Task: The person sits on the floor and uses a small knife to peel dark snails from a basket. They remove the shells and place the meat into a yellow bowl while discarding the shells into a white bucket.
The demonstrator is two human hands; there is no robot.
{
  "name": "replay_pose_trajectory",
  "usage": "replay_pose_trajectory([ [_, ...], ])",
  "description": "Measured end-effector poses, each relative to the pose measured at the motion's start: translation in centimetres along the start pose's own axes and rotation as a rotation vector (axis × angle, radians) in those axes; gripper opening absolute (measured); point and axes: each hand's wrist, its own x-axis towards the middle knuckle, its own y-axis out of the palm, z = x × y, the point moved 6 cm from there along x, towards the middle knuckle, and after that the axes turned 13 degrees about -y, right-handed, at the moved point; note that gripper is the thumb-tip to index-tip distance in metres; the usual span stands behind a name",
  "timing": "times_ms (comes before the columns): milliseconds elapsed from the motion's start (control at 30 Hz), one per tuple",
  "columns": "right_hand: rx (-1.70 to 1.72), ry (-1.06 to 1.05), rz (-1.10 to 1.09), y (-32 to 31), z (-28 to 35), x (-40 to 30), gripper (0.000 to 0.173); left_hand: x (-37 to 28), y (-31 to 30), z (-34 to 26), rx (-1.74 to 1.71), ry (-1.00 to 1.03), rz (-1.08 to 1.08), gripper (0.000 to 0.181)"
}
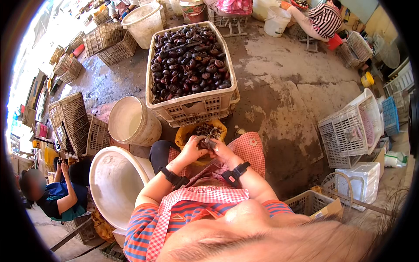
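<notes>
Both hands meet above a yellow container (182, 137) between the knees, which holds dark and pale scraps. My left hand (193, 149) is closed around a small dark thing, probably a water chestnut (205, 143). Against the same spot, my right hand (223, 151) grips a greyish-brown object (211, 142), too hidden to name; it may be a tool or a wrapped thumb. Just beyond stands a plastic crate (196, 104) heaped with dark water chestnuts (190, 62), and a long thin dark tool (183, 46) lies across the heap.
A whitish bucket (149, 131) and a large round tub (114, 183) stand at the left. Slatted crates (70, 121) lie farther left, near a seated person (59, 196). Another person (324, 19) sits at the upper right. A basket and tub (347, 131) stand at the right.
</notes>
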Motion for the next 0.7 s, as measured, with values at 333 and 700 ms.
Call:
replay_pose_trajectory([
  [333,-0.727,-0.496,-0.068,-1.9,-0.7,1.8,0.018,-1.1,1.9,7.4,-0.635,-0.451,0.098,0.027],
  [700,-1.147,-0.353,-0.166,-3.2,-1.7,2.8,0.026,-3.0,1.5,8.1,-0.826,-0.503,0.165,0.014],
])
